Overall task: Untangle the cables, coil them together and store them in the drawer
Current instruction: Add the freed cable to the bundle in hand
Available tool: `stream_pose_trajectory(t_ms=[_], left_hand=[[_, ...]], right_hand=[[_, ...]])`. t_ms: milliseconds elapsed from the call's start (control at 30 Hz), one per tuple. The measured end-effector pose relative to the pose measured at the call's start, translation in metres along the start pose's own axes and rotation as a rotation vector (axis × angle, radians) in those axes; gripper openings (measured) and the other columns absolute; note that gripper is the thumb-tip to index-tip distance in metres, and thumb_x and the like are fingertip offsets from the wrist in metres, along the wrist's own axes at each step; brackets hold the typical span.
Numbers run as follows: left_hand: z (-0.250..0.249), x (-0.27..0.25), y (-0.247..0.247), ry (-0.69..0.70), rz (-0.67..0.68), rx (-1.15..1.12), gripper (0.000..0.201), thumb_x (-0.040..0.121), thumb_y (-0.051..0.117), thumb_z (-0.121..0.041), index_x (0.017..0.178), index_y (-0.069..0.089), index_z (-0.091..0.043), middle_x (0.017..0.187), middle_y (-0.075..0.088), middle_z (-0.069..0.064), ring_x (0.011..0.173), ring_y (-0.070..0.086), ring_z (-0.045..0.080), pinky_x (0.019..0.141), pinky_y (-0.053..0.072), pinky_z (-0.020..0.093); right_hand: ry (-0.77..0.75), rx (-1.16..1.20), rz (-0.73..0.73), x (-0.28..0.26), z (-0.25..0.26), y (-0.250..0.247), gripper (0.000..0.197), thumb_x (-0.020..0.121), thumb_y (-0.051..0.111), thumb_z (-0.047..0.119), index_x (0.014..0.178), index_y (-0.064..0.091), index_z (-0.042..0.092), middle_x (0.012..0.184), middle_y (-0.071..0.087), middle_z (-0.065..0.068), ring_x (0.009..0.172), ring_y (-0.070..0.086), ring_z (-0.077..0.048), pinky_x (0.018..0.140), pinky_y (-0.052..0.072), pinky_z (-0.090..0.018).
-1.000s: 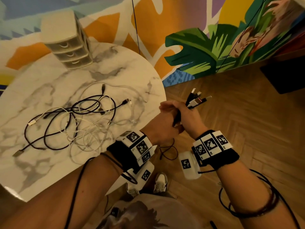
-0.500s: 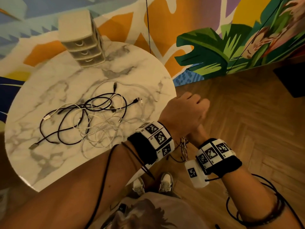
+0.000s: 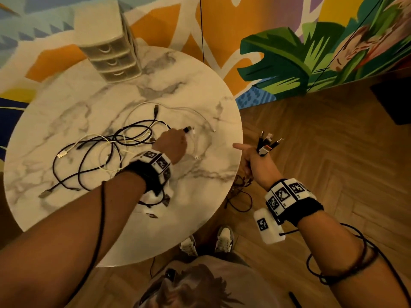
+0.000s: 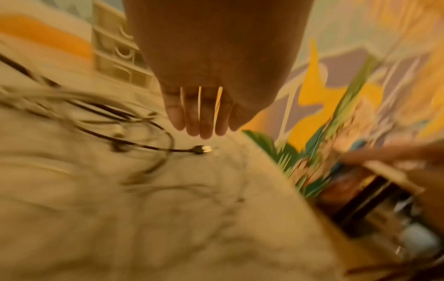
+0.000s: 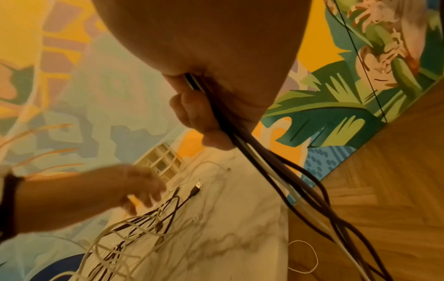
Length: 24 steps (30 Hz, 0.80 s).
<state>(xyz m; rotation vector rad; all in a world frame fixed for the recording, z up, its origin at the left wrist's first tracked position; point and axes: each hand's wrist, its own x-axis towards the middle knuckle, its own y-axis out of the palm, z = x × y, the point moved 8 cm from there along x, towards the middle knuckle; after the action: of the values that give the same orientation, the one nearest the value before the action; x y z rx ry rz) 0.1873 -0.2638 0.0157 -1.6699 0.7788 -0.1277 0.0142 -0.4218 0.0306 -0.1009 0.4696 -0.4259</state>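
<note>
A tangle of black and white cables lies on the round marble table. My left hand hovers over its right side with straight fingers, just short of a black USB plug, and holds nothing. Off the table's right edge, my right hand grips a bundle of cables. Their plug ends stick up above the fist and the rest hangs toward the floor. The small cream drawer unit stands at the table's far side with its drawers closed.
A painted mural wall runs behind the table. Wooden parquet floor lies to the right, with a dark box at the far right. My shoes are below the table's near edge.
My left hand has left the bundle in my right hand and swung left over the table to the black plug. The right hand, still gripping the bundle, is uncovered again.
</note>
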Motion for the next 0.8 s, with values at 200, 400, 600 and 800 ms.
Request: stream_pose_trajectory(t_ms=[200,400,600,800], left_hand=[[0.006,0.002,0.043,0.222,0.152,0.423,0.033,0.093,0.047,-0.025,0.124,0.049,-0.015,0.127,0.046,0.009,0.119,0.042,0.029,0.092,0.04,0.039],[-0.012,0.007,0.06,0.242,0.193,0.554,0.029,0.096,0.036,-0.017,0.124,0.046,-0.015,0.125,0.051,0.007,0.118,0.045,0.028,0.088,0.04,0.041],[-0.046,-0.009,0.001,0.31,-0.226,0.013,0.014,0.093,0.046,-0.018,0.094,0.053,-0.006,0.098,0.059,0.015,0.096,0.053,0.034,0.078,0.039,0.042],[-0.078,-0.045,-0.022,0.394,-0.256,-0.246,0.023,0.081,0.045,-0.018,0.094,0.063,-0.013,0.09,0.062,0.003,0.089,0.054,0.024,0.084,0.044,0.043]], right_hand=[[0.032,-0.025,0.024,0.002,-0.012,0.01,0.039,0.099,0.026,0.014,0.095,0.064,0.025,0.045,0.041,-0.001,0.043,0.038,-0.016,0.051,0.036,-0.03],[0.047,-0.024,0.04,0.004,-0.019,0.014,0.041,0.099,0.026,0.014,0.097,0.067,0.011,0.044,0.04,-0.004,0.041,0.036,-0.017,0.051,0.035,-0.032],[-0.023,0.024,0.042,0.015,-0.003,0.034,0.028,0.1,0.032,0.011,0.094,0.058,0.012,0.056,0.048,-0.005,0.04,0.036,-0.008,0.045,0.03,-0.025],[-0.23,0.056,0.108,0.018,0.046,0.062,0.037,0.102,0.037,0.023,0.071,0.054,0.015,0.061,0.05,-0.008,0.043,0.041,-0.002,0.047,0.032,-0.011]])
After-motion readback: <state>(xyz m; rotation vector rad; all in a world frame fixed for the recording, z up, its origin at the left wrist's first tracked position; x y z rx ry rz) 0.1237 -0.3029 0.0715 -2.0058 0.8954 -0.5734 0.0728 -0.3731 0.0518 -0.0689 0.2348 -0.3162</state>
